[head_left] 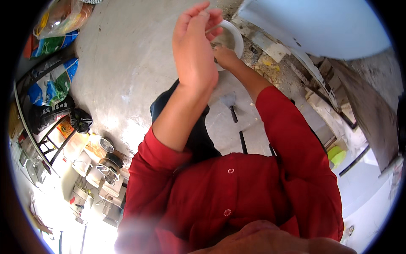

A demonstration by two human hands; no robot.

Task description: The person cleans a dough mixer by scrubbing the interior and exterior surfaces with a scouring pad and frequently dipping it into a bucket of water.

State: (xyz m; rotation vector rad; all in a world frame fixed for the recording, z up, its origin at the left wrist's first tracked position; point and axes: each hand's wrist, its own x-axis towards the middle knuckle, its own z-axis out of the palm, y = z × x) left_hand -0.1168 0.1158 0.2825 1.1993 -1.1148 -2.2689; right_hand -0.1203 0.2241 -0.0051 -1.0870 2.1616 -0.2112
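L hand (pixel 193 46) at top centre of frame, fingers (pixel 198 17) extended and close together, pressing the near rim of a white bowl (pixel 235 37), no full wrap. R hand (pixel 223 56) just below the bowl, grip hidden, can't tell. Looks like steadying/working the bowl; next move prob needs firm hold w/ both. Trowel (pixel 229 103) on concrete floor (pixel 122 63) below.

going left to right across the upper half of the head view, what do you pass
blue and white sacks → bare concrete floor → left hand → white bowl → rubble strip along the wall foot → pale blue wall
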